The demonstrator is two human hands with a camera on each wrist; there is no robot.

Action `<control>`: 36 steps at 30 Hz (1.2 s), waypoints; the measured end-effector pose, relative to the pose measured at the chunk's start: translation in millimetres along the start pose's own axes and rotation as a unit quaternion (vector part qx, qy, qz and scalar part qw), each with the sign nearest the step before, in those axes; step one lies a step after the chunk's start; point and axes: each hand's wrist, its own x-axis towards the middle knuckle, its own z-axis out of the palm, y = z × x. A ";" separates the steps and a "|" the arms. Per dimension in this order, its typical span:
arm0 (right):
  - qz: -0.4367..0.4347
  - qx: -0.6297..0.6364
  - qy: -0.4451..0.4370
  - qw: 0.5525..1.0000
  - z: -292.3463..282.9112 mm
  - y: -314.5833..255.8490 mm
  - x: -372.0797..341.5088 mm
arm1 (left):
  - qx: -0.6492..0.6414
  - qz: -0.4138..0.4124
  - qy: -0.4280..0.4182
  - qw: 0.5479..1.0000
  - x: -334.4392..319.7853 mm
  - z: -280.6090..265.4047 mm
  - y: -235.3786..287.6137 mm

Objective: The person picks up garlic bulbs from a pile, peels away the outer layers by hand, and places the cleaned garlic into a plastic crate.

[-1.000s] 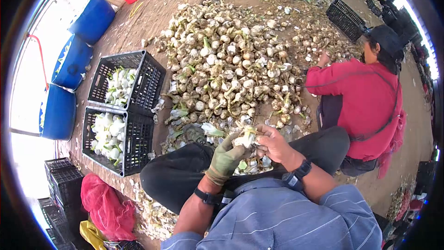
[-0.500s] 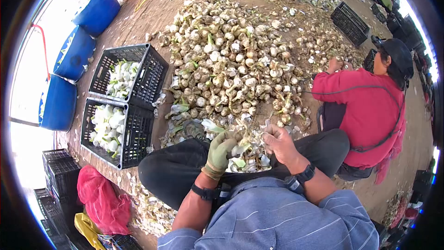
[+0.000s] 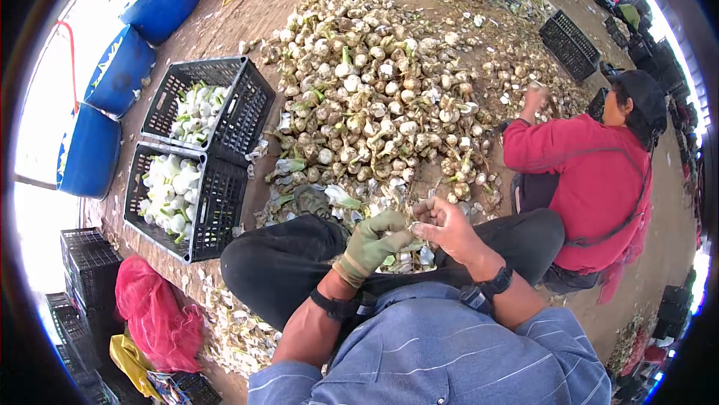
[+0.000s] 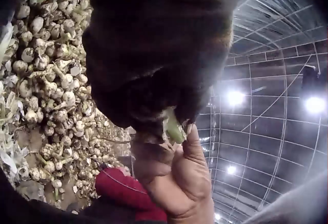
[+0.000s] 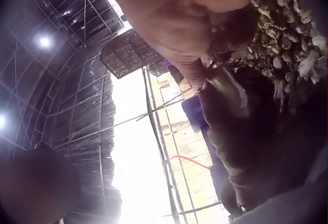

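My left hand (image 3: 372,246), in a pale green work glove, curls round a garlic bulb in front of my lap. Between the hands its green stem (image 4: 174,126) shows in the left wrist view, while the glove hides most of the bulb. The bare right hand (image 3: 451,231) meets the left, its thumb and fingers pinching at the garlic's outer leaves. Below the hands, loose peelings (image 3: 408,261) lie between my legs. Just beyond is a large heap of unpeeled garlic bulbs (image 3: 367,98).
To the left, two black crates (image 3: 217,214) hold trimmed white garlic. Blue tubs (image 3: 90,150) line the far left side. A person in a red top (image 3: 577,180) sits at the right by the heap. Pink netting (image 3: 153,315) lies at the lower left.
Half a second ago the hands were apart, with torn husk hanging from the right fingers. Now they are back together at the garlic. The other person's hand has moved.
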 end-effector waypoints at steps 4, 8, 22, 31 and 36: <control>0.046 0.076 -0.043 0.995 5.5 -10.7 -4.6 | -0.079 -0.066 -0.006 0.995 -4.3 0.6 0.7; 0.016 0.080 -0.027 0.996 5.7 -3.5 -4.2 | -0.100 -0.128 -0.001 0.987 -4.9 -0.8 2.1; 0.013 -0.079 0.036 0.996 5.5 28.2 1.3 | -0.303 -0.090 0.200 0.927 13.1 -10.2 -35.4; -0.035 0.071 0.079 0.994 16.8 32.3 21.3 | 0.114 0.018 0.138 0.984 3.8 16.1 8.9; 0.003 0.062 0.049 0.997 15.0 24.5 13.3 | 0.238 0.074 0.105 0.963 0.4 14.3 -1.2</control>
